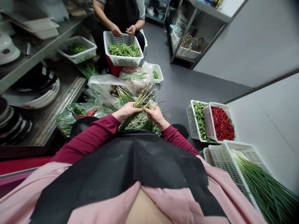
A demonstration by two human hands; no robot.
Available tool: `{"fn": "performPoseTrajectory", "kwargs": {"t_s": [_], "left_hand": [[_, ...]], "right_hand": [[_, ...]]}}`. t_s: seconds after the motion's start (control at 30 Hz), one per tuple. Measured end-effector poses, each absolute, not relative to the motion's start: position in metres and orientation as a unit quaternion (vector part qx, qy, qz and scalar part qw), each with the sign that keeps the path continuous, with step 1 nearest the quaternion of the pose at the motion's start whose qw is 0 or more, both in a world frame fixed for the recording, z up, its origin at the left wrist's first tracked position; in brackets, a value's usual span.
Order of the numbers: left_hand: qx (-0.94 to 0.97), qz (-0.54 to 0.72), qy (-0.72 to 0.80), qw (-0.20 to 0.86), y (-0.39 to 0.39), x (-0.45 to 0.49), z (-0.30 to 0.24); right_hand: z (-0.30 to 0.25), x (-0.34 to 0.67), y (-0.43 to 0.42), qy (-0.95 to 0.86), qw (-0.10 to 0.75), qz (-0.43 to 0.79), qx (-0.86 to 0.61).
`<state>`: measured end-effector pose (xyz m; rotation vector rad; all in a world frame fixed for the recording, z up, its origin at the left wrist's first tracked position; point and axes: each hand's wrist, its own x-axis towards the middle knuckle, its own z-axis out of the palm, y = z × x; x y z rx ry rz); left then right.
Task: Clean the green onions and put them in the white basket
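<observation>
My left hand (130, 110) is closed around a bunch of scallions (141, 100), their pale, untrimmed ends pointing up and away from me. Close beside it, my right hand (157, 116) grips a second bunch of scallions (152, 105) with clean white ends up and green leaves hanging below. The thumbs and fingertips of both hands nearly meet between the two bunches. Under the hands lies a pile of loose scallion trimmings (137, 122). More scallions (123, 95) stick out of a clear plastic bag (106, 83) just beyond my left hand.
Opposite sits a person (121, 14) with both hands over a white basket (123, 60) of green beans. Baskets of green peppers (200, 116), red chillies (221, 123) and scallions (263, 177) stand on my right. A metal shelf (72, 26) with bowls runs along the left.
</observation>
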<state>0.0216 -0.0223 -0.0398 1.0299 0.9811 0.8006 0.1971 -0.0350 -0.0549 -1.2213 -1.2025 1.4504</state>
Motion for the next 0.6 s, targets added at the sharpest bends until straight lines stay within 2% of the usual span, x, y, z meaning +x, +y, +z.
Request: {"fn": "performPoseTrajectory", "kwargs": {"t_s": [0.13, 0.3, 0.47, 0.6], "left_hand": [[0.514, 0.347, 0.458, 0.636, -0.022, 0.021, -0.037], [0.549, 0.319, 0.461, 0.620, -0.025, 0.020, -0.027], [0.492, 0.315, 0.434, 0.686, -0.027, 0.019, -0.025], [0.445, 0.294, 0.390, 0.750, -0.027, 0.017, -0.028]], "right_hand": [[-0.056, 0.200, -0.038, -0.485, 0.434, 0.576, -0.495], [-0.046, 0.211, -0.040, -0.405, 0.460, 0.648, -0.452], [-0.041, 0.222, -0.039, -0.449, 0.414, 0.666, -0.428], [-0.045, 0.220, -0.040, -0.471, 0.422, 0.645, -0.428]]}}
